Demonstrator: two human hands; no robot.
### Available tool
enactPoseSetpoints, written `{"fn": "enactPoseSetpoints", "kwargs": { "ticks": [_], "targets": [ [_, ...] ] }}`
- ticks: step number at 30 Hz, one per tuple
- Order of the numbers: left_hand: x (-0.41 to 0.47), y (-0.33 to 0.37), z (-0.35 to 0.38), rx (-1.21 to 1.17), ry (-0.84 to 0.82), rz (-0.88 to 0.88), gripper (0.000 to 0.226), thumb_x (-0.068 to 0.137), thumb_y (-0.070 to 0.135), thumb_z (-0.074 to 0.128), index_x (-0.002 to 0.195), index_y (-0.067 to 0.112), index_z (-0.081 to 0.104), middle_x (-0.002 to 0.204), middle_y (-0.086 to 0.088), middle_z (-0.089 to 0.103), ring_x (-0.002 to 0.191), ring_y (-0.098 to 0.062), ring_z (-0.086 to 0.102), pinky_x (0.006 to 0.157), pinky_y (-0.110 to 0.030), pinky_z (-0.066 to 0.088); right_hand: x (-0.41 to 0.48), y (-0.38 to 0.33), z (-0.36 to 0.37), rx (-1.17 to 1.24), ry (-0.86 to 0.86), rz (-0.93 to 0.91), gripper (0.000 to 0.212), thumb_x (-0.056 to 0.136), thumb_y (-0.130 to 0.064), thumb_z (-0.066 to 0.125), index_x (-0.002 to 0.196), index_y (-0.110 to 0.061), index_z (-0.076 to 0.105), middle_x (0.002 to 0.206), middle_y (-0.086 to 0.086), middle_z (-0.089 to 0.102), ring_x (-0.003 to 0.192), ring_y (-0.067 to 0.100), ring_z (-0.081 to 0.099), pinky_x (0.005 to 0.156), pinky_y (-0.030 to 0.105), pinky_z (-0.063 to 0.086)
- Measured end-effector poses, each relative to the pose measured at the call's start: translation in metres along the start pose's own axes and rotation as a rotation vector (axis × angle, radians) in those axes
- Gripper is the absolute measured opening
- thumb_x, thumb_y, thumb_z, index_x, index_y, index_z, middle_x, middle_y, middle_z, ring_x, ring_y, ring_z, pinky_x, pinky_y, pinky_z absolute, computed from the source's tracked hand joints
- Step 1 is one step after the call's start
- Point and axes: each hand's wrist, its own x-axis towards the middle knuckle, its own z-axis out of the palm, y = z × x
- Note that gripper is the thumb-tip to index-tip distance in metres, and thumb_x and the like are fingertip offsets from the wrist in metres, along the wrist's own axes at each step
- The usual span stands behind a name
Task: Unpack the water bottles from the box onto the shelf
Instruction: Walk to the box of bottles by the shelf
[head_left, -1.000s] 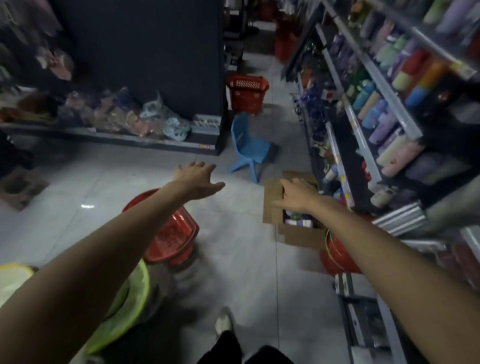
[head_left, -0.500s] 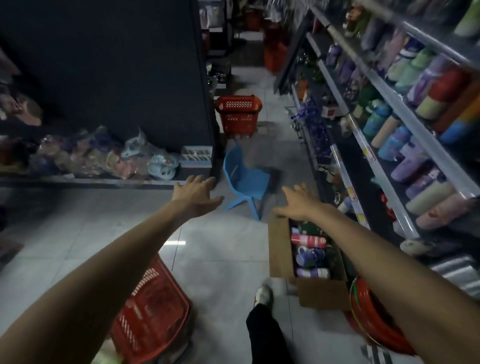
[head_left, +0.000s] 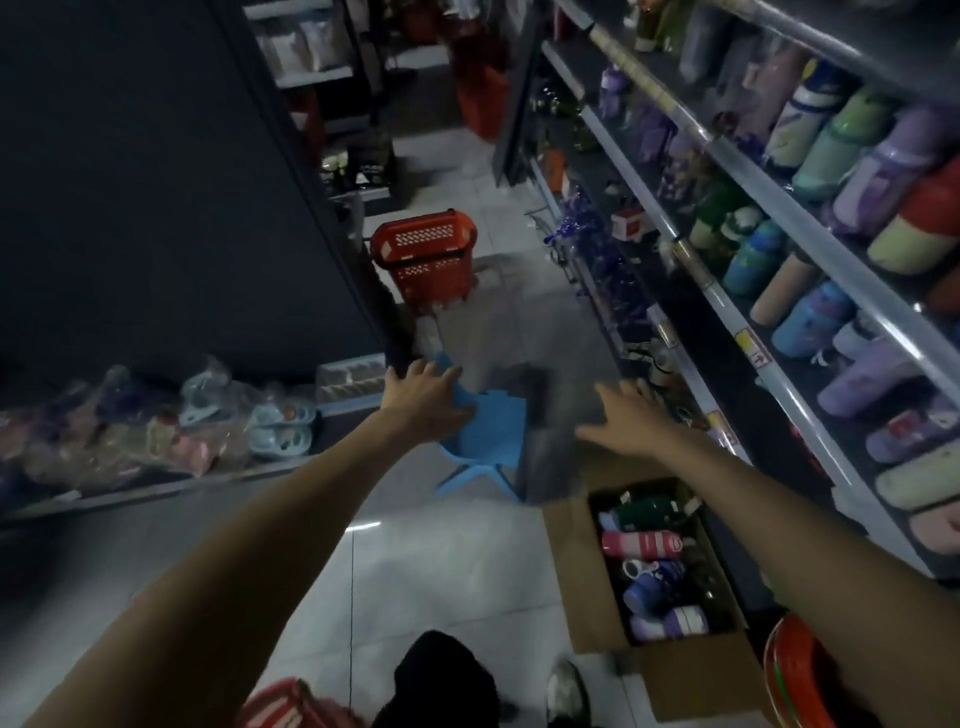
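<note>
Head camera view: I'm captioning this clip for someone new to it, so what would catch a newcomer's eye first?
Two bare arms stretch forward mid-frame, left hand and right hand open with fingers spread, near a small blue chair. At lower right, an open cardboard box on the floor holds water bottles lying on their sides. The shelf along the right is packed with colourful bottles.

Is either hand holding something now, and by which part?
Nothing is held. The left hand and right hand are open. The left lies over the chair back; touch cannot be told.
</note>
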Motion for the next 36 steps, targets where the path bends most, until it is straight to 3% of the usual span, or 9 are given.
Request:
{"fn": "enactPoseSetpoints", "kwargs": {
  "ticks": [9, 12, 18, 22, 25, 27, 30, 33, 36],
  "targets": [
    [0.207, 0.010, -0.047, 0.080, -0.037, 0.388, 0.076, 0.094, 0.071, 0.037, 0.157, 0.030, 0.028, 0.163, -0.003, 0.031, 0.150, -0.030, 0.027, 0.120, -0.064, 0.016, 0.065, 0.030, -0.032, 0.205, 0.094, 0.348, 0.089, 0.083, -0.067, 0.056, 0.153, -0.020, 0.031, 0.159, 0.016, 0.033, 0.147, 0.041, 0.027, 0.117, 0.049, 0.032],
    [0.248, 0.033, -0.066, 0.155, -0.026, 0.553, 0.074, 0.097, 0.068, 0.035, 0.158, 0.027, 0.027, 0.164, -0.005, 0.029, 0.151, -0.030, 0.024, 0.122, -0.062, 0.014, 0.059, 0.032, -0.034, 0.237, 0.152, 0.495, 0.072, 0.083, -0.059, 0.062, 0.141, -0.020, 0.044, 0.145, 0.016, 0.048, 0.135, 0.040, 0.041, 0.110, 0.044, 0.038],
    [0.294, 0.125, -0.072, 0.207, -0.096, 0.850, 0.075, 0.096, 0.062, 0.043, 0.160, 0.029, 0.020, 0.166, -0.004, 0.024, 0.152, -0.031, 0.021, 0.122, -0.057, 0.012, 0.028, 0.043, -0.029, 0.372, 0.180, 0.754, 0.088, 0.089, -0.065, 0.060, 0.155, -0.018, 0.028, 0.158, 0.021, 0.032, 0.148, 0.043, 0.024, 0.122, 0.046, 0.022],
    [0.297, 0.188, -0.065, 0.240, -0.057, 0.984, 0.065, 0.094, 0.063, 0.041, 0.152, 0.035, 0.033, 0.161, -0.004, 0.033, 0.149, -0.030, 0.028, 0.119, -0.054, 0.020, 0.013, 0.074, -0.004, 0.417, 0.196, 0.904, 0.097, 0.082, -0.078, 0.050, 0.158, -0.027, 0.020, 0.163, 0.018, 0.027, 0.151, 0.041, 0.020, 0.123, 0.052, 0.018],
    [0.293, 0.236, -0.059, 0.339, -0.048, 1.058, 0.073, 0.092, 0.068, 0.042, 0.155, 0.034, 0.029, 0.163, -0.003, 0.029, 0.150, -0.032, 0.025, 0.119, -0.058, 0.020, -0.003, 0.091, 0.004, 0.456, 0.173, 0.989, 0.086, 0.087, -0.061, 0.059, 0.157, -0.022, 0.027, 0.158, 0.020, 0.034, 0.145, 0.042, 0.031, 0.118, 0.055, 0.027],
    [0.289, 0.262, -0.055, 0.373, -0.020, 1.118, 0.078, 0.091, 0.070, 0.043, 0.157, 0.032, 0.026, 0.164, -0.003, 0.028, 0.152, -0.032, 0.023, 0.119, -0.060, 0.020, -0.011, 0.101, 0.006, 0.487, 0.178, 1.008, 0.080, 0.093, -0.051, 0.061, 0.157, -0.019, 0.028, 0.160, 0.022, 0.028, 0.148, 0.043, 0.026, 0.121, 0.052, 0.025],
    [0.279, 0.292, -0.048, 0.385, -0.032, 1.176, 0.077, 0.093, 0.068, 0.044, 0.158, 0.031, 0.024, 0.167, -0.002, 0.022, 0.154, -0.029, 0.016, 0.121, -0.060, 0.014, -0.016, 0.118, 0.023, 0.506, 0.184, 1.038, 0.095, 0.086, -0.075, 0.048, 0.159, -0.021, 0.021, 0.164, 0.018, 0.021, 0.153, 0.040, 0.014, 0.124, 0.049, 0.017],
    [0.265, 0.317, -0.045, 0.428, -0.075, 1.262, 0.077, 0.094, 0.067, 0.043, 0.159, 0.031, 0.021, 0.168, -0.002, 0.018, 0.155, -0.028, 0.013, 0.122, -0.060, 0.012, -0.020, 0.126, 0.039, 0.553, 0.163, 1.080, 0.125, 0.056, -0.091, 0.016, 0.158, -0.020, 0.024, 0.161, 0.019, 0.028, 0.151, 0.040, 0.020, 0.123, 0.049, 0.021],
    [0.256, 0.340, -0.045, 0.459, -0.061, 1.411, 0.078, 0.093, 0.069, 0.043, 0.158, 0.029, 0.026, 0.167, -0.005, 0.023, 0.154, -0.031, 0.018, 0.120, -0.062, 0.016, -0.026, 0.129, 0.043, 0.652, 0.190, 1.121, 0.123, 0.059, -0.092, 0.024, 0.158, -0.020, 0.024, 0.164, 0.020, 0.019, 0.152, 0.041, 0.017, 0.123, 0.053, 0.020]
  ]
}}
